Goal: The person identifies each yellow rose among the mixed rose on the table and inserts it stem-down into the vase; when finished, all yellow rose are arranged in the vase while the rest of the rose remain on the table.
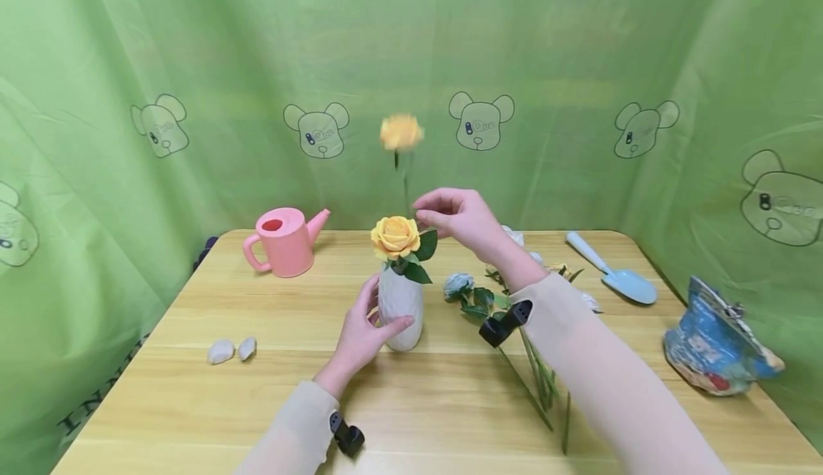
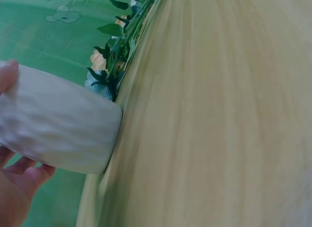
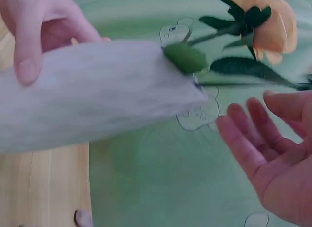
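Note:
A white textured vase [image 1: 400, 311] stands on the table. My left hand [image 1: 363, 328] grips its side, with the thumb across the front; in the left wrist view part of that hand lies outside the picture. From the vase rises a yellow rose [image 1: 395, 238] with dark green leaves, close above the rim. A second yellow flower [image 1: 401, 132], blurred, stands much higher on a thin stem. Beside that stem is my right hand [image 1: 459, 219]. In the right wrist view its fingers [image 3: 243, 144] are parted and bent a little, with a gap between them and the stem.
Several cut flowers [image 1: 459, 286] lie right of the vase, partly hidden under my right arm. A pink watering can [image 1: 289, 246] is at the back left, two pale stones [image 1: 221, 351] at the left. A light blue trowel [image 1: 626, 284] and a blue patterned bag [image 1: 710, 350] are at the right.

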A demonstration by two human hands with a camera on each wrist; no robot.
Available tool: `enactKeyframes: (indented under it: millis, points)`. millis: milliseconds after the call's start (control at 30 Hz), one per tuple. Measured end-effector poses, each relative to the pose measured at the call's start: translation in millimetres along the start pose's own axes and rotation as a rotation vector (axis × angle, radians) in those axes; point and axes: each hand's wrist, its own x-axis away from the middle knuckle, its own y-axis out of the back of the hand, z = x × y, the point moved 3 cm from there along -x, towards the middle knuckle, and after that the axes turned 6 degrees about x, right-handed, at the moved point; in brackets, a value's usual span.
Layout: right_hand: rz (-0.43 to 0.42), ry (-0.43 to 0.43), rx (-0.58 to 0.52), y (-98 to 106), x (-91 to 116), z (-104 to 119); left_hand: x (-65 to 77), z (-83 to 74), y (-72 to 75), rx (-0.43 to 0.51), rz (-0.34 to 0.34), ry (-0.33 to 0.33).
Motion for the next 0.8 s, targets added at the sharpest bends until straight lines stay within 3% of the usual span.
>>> enactKeyframes:
  millis: [233, 333, 600, 800]
  points:
    - [0.056, -0.123, -0.046, 15, 16, -37, 7.1, -29.1, -1.8, 0.006, 0.007, 0.019]
    - [0.044, -0.136, -0.06, 19, 24, -48, 7.5, -30.4, -0.7, 0.012, 0.001, 0.038]
    - [-0.033, -0.165, -0.083, 38, 52, -73, 1.9, -1.2, 0.7, 0.027, -0.002, 0.02]
    - [-0.096, -0.227, -0.098, 59, 88, -103, 1.0, 6.0, -1.6, 0.022, -0.015, 0.019]
